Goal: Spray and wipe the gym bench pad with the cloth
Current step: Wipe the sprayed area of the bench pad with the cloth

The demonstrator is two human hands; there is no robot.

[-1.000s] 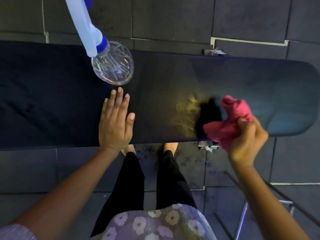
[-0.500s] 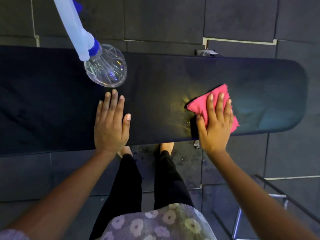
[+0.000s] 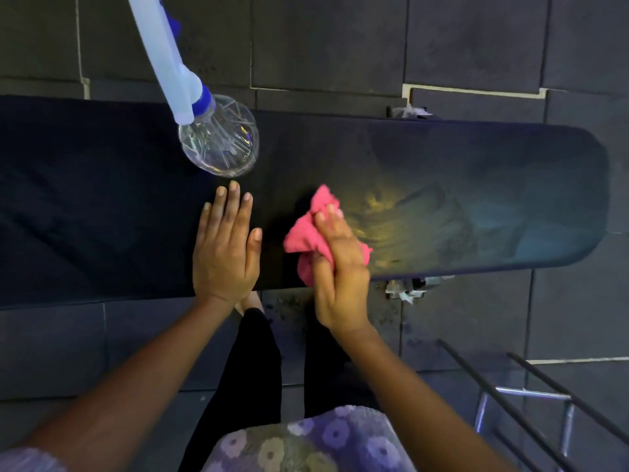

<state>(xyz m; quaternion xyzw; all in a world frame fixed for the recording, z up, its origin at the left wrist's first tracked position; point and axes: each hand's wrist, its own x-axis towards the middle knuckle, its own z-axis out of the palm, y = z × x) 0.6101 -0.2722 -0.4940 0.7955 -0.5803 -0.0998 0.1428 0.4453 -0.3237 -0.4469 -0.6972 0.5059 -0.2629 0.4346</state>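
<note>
A long black bench pad (image 3: pixel 442 158) runs across the view, with wet streaks shining on its right half. My right hand (image 3: pixel 340 267) presses a crumpled pink cloth (image 3: pixel 306 236) onto the pad near its front edge, fingers closed over it. My left hand (image 3: pixel 226 250) lies flat on the pad just left of the cloth, fingers together, holding nothing. A clear spray bottle (image 3: pixel 218 141) with a white and blue sprayer head stands upright on the pad just beyond my left fingertips.
Dark floor tiles (image 3: pixel 340 39) surround the bench. Metal bars of a frame (image 3: pixel 531 403) stand at the lower right. Bench bracket hardware (image 3: pixel 408 287) shows under the pad's front edge. My legs are right below the bench.
My right hand has slid the pink cloth leftward along the pad, from near the right end to beside my left hand. The cloth has bunched up. My left hand stayed flat.
</note>
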